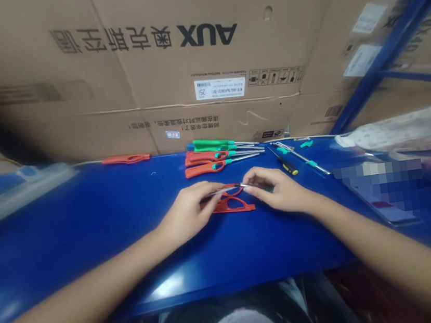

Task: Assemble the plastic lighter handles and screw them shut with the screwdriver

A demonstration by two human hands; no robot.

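Both my hands meet over the middle of a blue table (89,219). My left hand (190,211) is closed in a pinch on a thin metal rod (226,188) that runs across to my right hand (277,188), which also pinches it. Directly under and between the hands lies an orange plastic handle shell (233,205), flat on the table. Whether the rod is seated in the shell I cannot tell.
Behind the hands lie several orange and green long-nosed lighters (215,157), one more orange shell (125,159) to the left, and a black-and-yellow screwdriver (284,163) with small green parts (306,144). Large cardboard boxes (187,55) wall the back. Cloth bags (404,133) sit at right.
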